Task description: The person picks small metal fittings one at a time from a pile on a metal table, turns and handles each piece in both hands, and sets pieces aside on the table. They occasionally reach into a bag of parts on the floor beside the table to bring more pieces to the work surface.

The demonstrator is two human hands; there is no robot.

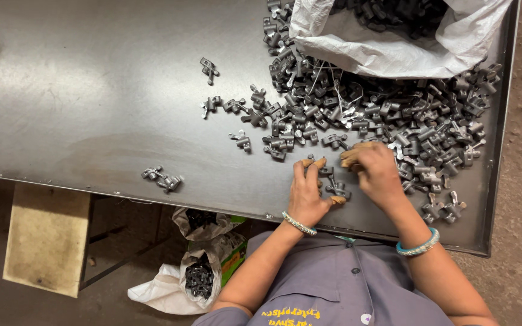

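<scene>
A big heap of small grey cast metal parts (388, 115) covers the right half of a dark steel table (92, 96). My left hand (307, 192) rests near the table's front edge, fingers spread over a few loose parts (337, 189), its thumb touching one. My right hand (374, 170) is right beside it at the edge of the heap, fingertips pinched on a small metal part (348, 158). Both wrists wear bangles.
An open white sack (388, 42) of the same parts lies at the back right. Stray parts (163, 178) sit at the left front and mid-table (209, 68). Below the table edge stand bags of dark parts (199, 278) and a wooden board (46, 238).
</scene>
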